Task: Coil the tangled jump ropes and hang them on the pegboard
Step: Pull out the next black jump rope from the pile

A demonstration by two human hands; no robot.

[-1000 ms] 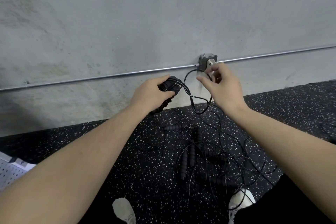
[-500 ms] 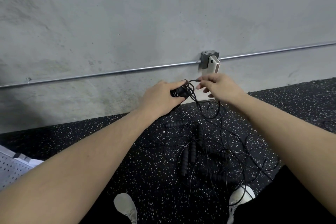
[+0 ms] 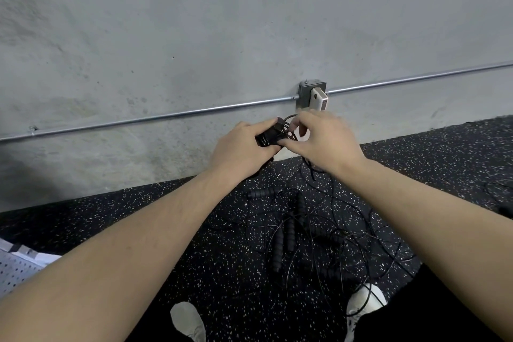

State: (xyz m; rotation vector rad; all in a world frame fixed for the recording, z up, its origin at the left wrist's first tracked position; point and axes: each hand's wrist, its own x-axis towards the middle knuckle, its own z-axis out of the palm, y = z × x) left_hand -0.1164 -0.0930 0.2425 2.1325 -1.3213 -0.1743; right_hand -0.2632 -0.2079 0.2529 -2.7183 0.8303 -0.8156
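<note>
From the head camera, we are looking down at both arms reaching out toward a grey concrete wall [image 3: 222, 22]. Our left hand [image 3: 241, 147] is gripping a bundle of black jump rope handles [image 3: 270, 134], fingers curling round them, holding them up in the air just in front of the wall. Our right hand [image 3: 323, 141] is meeting it from the other side, fingertips pinching the thin black cord [image 3: 290, 119] that is looping up right beside the handles. The two hands are nearly touching each other.

Below them, the tangled jump ropes [image 3: 311, 233] are lying in a loose heap on the black speckled floor [image 3: 138, 216], several ridged handles crossing one another amid wiry loops. Strands are trailing up from the heap toward our right hand.

Behind the hands, a metal conduit [image 3: 166, 115] is running along the wall into a grey outlet box [image 3: 305, 90], with a white plug-in block [image 3: 317, 98] sitting on it. The corner of a white pegboard [image 3: 16, 272] is showing at the lower left edge. Two light shoes [image 3: 187, 321] are peeking in at the bottom.
</note>
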